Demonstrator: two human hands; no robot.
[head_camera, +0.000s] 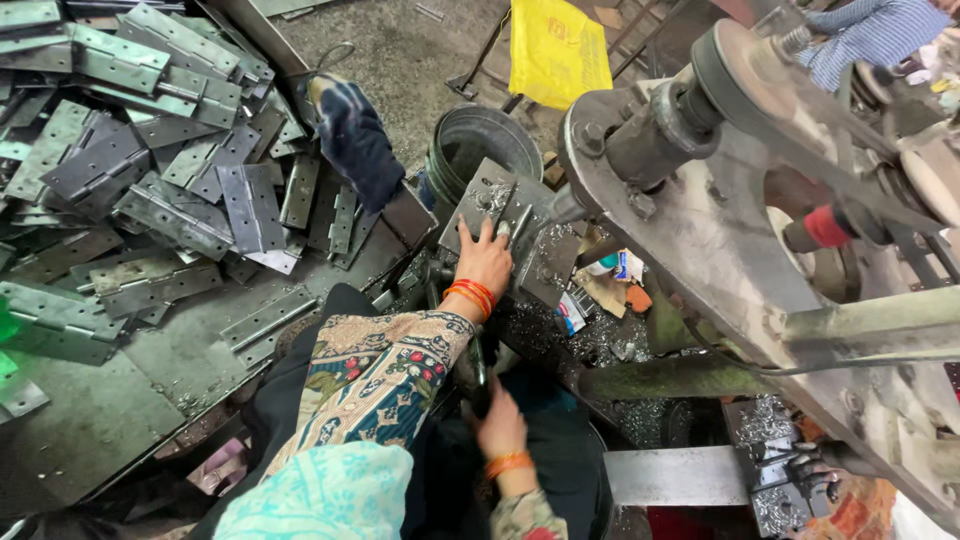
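Pressing a grey metal hinge (505, 215) flat against the machine's work block, your left hand (484, 258) lies spread over its lower edge, fingers open and bearing down rather than wrapped around it. The hinge sits at the twelve o'clock side of that hand, just under the drill tip of the heavy machine (700, 200). Your right hand (500, 425), toward six o'clock, is closed around a dark lever (476, 375). This looks like the drilling step; the next move likely calls for a steady pull while the plate stays put. The hinge looks dull steel, two leaves folded open, dusted with bright shavings. A pile of hinges (150, 160) lies at ten o'clock.
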